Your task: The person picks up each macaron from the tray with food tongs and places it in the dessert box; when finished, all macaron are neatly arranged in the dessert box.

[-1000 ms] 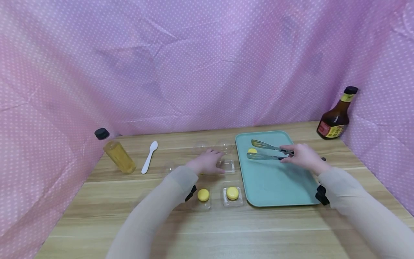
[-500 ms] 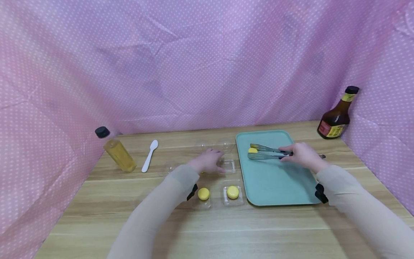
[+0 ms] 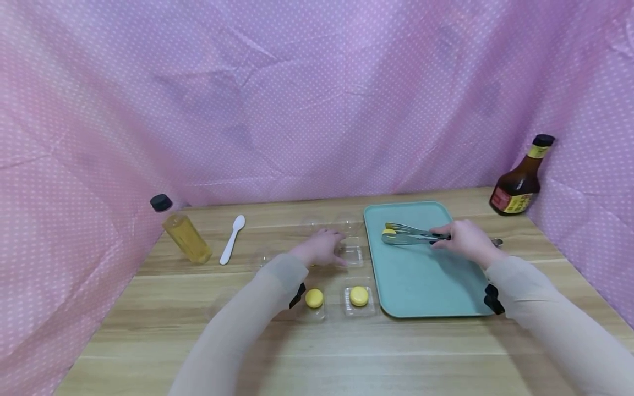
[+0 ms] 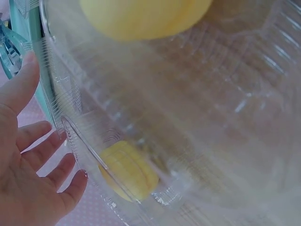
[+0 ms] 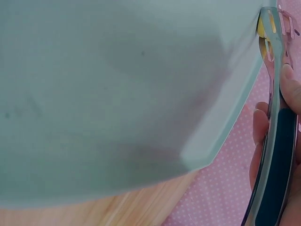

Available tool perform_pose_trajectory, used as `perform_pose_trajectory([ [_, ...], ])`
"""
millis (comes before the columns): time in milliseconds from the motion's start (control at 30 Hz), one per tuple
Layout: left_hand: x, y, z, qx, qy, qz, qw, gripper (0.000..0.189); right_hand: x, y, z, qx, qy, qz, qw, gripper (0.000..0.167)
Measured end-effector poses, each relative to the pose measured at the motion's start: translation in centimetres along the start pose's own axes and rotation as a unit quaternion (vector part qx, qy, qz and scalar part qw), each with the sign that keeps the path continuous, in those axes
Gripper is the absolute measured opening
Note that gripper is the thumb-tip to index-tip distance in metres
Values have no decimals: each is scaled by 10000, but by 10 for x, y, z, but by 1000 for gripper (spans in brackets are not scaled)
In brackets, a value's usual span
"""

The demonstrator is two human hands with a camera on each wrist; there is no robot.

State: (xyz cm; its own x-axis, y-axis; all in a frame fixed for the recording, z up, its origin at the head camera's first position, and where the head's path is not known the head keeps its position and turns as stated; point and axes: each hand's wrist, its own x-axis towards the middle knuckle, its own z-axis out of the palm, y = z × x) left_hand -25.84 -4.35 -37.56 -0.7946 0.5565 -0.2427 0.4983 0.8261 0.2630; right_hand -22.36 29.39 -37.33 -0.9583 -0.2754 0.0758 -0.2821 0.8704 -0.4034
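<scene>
My right hand (image 3: 468, 242) grips a pair of slotted metal tongs (image 3: 415, 238) over the turquoise tray (image 3: 421, 286). A yellow macaron (image 3: 388, 232) lies between the tong tips near the tray's far left; the right wrist view shows its yellow (image 5: 261, 28) behind the slotted tip. Left of the tray, my left hand (image 3: 322, 247) has loosely bent fingers beside a clear plastic box (image 3: 353, 256). In the left wrist view that hand (image 4: 33, 174) holds nothing visible, its fingertips at the clear plastic's edge; contact is unclear. Closer to me, two yellow macarons (image 3: 359, 296) sit in clear boxes.
A white spoon (image 3: 232, 240) and a leaning bottle of yellow liquid (image 3: 187, 237) are at the left. A dark sauce bottle (image 3: 517, 187) stands at the back right. Open clear lids (image 3: 345, 223) lie behind the left hand. Pink dotted cloth (image 3: 317, 110) hangs behind the table.
The tong arms have come together, narrowing from wide apart to around the yellow macaron on the tray. My left hand stays in place, and the view shifts slightly.
</scene>
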Motion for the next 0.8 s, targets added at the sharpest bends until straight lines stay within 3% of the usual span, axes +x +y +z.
perform_pose_trajectory([
  [533,-2,-1,-1,-193,39,68,9998,82,2,-4,1,145,157,94,9997,43],
  [800,3,-3,1,-168,20,43,9998,82,4,-16,-1,52,422,-89,9991,43],
])
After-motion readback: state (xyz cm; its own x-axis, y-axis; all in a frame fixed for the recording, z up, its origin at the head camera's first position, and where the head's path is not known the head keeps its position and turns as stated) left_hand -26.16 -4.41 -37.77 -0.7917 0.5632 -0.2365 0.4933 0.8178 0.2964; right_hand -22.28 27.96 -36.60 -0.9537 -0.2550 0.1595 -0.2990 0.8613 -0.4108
